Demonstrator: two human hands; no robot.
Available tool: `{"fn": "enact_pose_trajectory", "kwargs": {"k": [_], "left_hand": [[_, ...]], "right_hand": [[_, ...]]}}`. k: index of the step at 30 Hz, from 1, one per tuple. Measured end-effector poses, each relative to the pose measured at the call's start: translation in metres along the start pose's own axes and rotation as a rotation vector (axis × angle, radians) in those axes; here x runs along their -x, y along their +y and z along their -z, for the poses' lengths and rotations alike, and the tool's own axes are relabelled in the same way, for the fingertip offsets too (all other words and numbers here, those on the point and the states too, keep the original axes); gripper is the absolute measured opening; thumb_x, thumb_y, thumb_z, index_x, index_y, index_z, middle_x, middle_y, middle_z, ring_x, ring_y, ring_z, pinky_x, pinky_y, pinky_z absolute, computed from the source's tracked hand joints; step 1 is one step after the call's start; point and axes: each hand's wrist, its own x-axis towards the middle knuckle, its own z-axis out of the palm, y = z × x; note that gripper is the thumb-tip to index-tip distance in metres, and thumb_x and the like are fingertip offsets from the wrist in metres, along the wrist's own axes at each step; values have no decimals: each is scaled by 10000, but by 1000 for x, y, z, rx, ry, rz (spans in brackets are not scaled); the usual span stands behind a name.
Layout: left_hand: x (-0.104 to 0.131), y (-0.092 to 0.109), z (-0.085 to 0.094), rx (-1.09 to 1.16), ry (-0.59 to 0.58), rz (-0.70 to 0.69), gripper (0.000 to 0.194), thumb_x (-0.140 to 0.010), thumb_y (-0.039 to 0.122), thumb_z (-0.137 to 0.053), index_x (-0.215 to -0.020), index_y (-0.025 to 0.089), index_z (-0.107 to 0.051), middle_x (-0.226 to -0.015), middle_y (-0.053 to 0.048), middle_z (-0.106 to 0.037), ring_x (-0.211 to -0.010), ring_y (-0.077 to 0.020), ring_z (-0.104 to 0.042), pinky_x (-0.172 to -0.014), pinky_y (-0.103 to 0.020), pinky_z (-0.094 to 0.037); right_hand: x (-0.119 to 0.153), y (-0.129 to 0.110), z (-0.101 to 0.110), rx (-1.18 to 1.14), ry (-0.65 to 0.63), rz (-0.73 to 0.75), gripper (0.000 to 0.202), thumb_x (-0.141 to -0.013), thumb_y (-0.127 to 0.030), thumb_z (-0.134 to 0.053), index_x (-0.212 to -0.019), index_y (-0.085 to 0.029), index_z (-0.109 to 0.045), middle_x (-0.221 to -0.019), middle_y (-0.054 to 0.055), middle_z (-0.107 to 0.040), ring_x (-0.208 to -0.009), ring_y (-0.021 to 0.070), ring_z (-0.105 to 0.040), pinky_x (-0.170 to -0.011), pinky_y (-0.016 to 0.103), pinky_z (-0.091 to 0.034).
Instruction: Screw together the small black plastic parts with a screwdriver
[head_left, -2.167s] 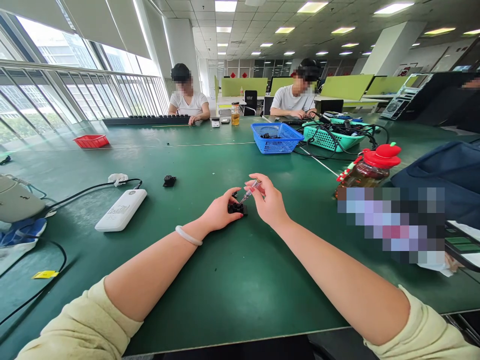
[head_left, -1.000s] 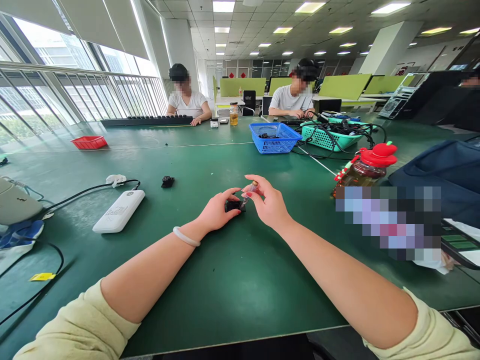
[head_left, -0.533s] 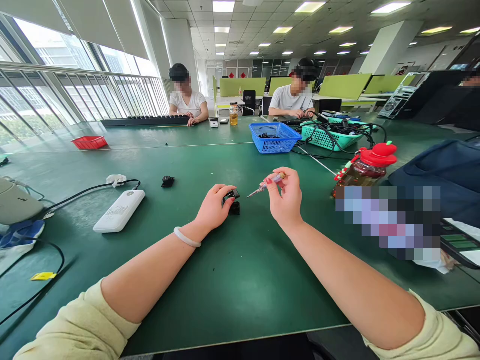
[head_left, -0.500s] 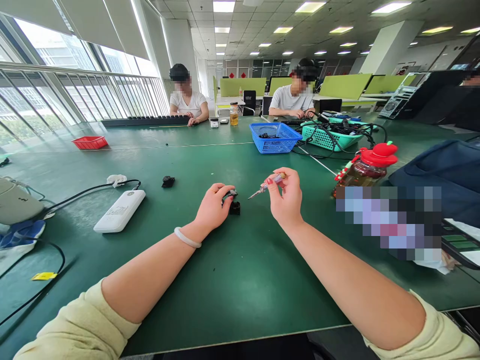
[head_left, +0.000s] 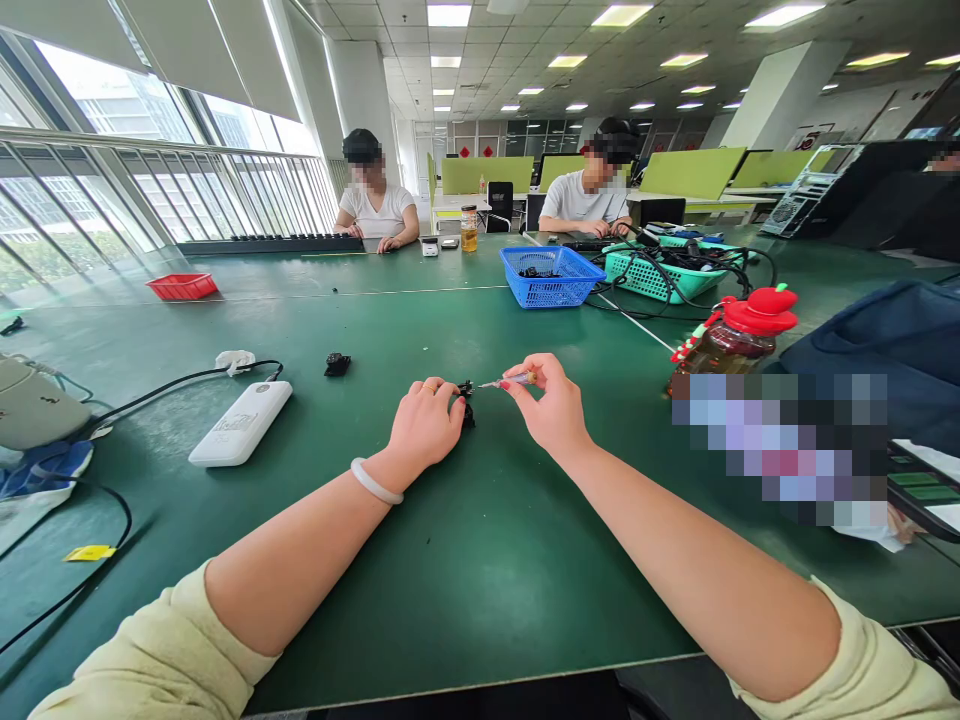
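Note:
Near the middle of the green table, my left hand (head_left: 426, 424) has its fingers closed on a small black part (head_left: 466, 388), mostly covered by the fingers. Another dark piece (head_left: 469, 415) shows just below it, partly behind my thumb. My right hand (head_left: 553, 405) holds a small screwdriver (head_left: 517, 380) with a clear handle, pinched between thumb and fingers. Its thin shaft points left, and the tip is at or very near the black part; whether they touch cannot be made out.
A black lump (head_left: 337, 364) and a white power bank (head_left: 241, 424) with a cable lie left. Ahead are a red tray (head_left: 183, 287), blue basket (head_left: 553, 290) and green basket (head_left: 651, 277) with cables. A red-lidded bottle (head_left: 731, 345) stands right. Two people sit across the table.
My right hand has moved slightly down and left, bringing the now nearly level screwdriver to the black part. My left hand has turned a little over the parts. The person at back left has shifted a hand.

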Motion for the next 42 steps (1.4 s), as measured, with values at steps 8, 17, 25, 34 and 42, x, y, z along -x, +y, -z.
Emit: {"fn": "enact_pose_trajectory", "kwargs": {"k": [8,17,25,34,42], "left_hand": [[-4,-5,-15,230,-116,-133,569,-929,444,-485,-1428,178,-419,-1499,-141,-452,-1425,-292,-347,-1180,-500,-288],[-4,-4,-13,186,-233,-189,496,-919,244,-374,-1385,130,-503,-1403,-123,-566,-1331,-243,-472,-1155,-417,-345],[-10,-32,-7,99,-202,-98,407,-879,244,-395,-1193,242,-654,-1285,-62,-644,-1231,-267,-531,-1090,-482,-388],[-10,-152,33,-83,-153,183,485,-776,179,-397,-1185,196,-657,-1323,-70,-623,-1248,-250,-533,-1100,-380,-385],[-13,-182,43,-285,-162,167,517,-807,207,-385,-1265,156,-619,-1360,-107,-593,-1260,-286,-501,-1094,-397,-363]], "right_hand": [[-3,13,-14,-10,-90,-63,121,-845,-297,-573,-815,-256,-463,-988,46,-755,-887,219,-719,-851,400,-543],[-1,6,0,23,53,-43,148,-861,-371,-563,-896,-248,-489,-838,22,-686,-801,213,-695,-787,366,-536],[1,11,4,-16,50,-86,125,-856,-346,-549,-900,-248,-485,-819,13,-671,-832,220,-703,-790,373,-532],[1,5,4,-36,51,-85,115,-841,-343,-546,-872,-250,-485,-791,15,-678,-797,220,-701,-775,378,-541],[1,7,4,-26,48,-87,107,-841,-336,-540,-874,-249,-488,-795,20,-682,-797,222,-697,-777,383,-536]]}}
